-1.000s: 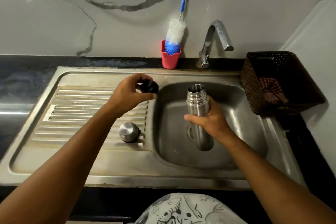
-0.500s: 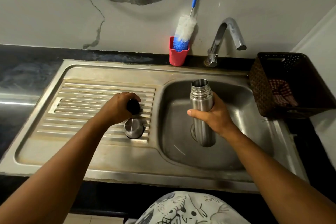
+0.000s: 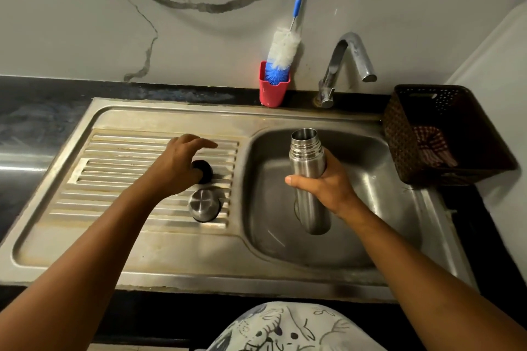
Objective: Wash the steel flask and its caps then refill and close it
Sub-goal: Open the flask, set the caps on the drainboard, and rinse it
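Above sink (image 3: 379,216), right hand (image 3: 328,188) wraps rigid, slippery-looking flask (image 3: 306,157) mid-body; left hand (image 3: 176,168), fingers loose, perhaps touching black cap (image 3: 206,171).

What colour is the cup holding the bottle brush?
The cup is red; the head view shows it.

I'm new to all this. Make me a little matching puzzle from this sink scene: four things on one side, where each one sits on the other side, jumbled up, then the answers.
Things
1. steel flask
2. steel cap
3. bottle brush
4. checked cloth

Places
A. standing in the red cup
B. lying on the ribbed drainboard
C. inside the brown basket
D. gripped by the right hand over the sink basin

Pairs: 1-D, 2-B, 3-A, 4-C
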Demonstrator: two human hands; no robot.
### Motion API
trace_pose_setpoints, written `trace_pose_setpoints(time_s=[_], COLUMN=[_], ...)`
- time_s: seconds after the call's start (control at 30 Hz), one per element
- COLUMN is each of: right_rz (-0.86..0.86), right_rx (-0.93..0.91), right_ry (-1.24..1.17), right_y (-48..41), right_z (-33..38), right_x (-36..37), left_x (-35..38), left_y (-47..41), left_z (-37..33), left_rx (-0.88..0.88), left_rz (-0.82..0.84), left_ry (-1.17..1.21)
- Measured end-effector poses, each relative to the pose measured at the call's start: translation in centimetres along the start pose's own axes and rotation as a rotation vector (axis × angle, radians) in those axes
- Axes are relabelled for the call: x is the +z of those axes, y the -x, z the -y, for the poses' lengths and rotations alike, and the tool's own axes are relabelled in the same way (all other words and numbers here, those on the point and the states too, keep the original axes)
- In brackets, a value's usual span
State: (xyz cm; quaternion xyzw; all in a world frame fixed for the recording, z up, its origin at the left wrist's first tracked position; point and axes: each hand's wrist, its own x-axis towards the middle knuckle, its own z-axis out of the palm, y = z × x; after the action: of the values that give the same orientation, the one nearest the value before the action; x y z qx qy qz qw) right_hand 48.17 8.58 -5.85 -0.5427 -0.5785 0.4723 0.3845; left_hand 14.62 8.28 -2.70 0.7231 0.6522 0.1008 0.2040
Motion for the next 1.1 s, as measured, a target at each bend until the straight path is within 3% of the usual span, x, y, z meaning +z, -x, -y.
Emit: trace_pose_setpoints(time_s=[0.13, 0.3, 0.4, 0.5, 0.83, 1.1], right_rz=[-0.041, -0.193, -0.181, -0.2, -0.313, -0.273], right_rx=[0.082, 0.334, 0.602, 0.737, 0.905, 0.979], right_ry=[-0.122, -0.399, -0.57, -0.704, -0.882, -0.965], right_y=[0.1, 0.5, 0.8, 1.4, 2.2, 2.7], right_z=[0.6, 0.8, -0.1, -1.7, -5.9, -5.7], right_x=[0.0, 0.4, 0.4, 0.6, 1.6, 0.6], left_x=[0.3, 5.2, 7.9, 9.8, 11.4, 11.5], left_y=[-0.4, -1.2, -1.0, -0.9, -1.5, -2.3], left_z=[-5.6, -12.1, -15.1, -16.1, -16.8, -17.7], left_rx=[0.04, -0.031, -0.109, -0.147, -0.218, -0.271], left_rz=[-0.033, 0.289, 0.452, 0.538, 0.68, 0.736], left_ry=[0.393, 0.782, 0.822, 0.816, 0.651, 0.596])
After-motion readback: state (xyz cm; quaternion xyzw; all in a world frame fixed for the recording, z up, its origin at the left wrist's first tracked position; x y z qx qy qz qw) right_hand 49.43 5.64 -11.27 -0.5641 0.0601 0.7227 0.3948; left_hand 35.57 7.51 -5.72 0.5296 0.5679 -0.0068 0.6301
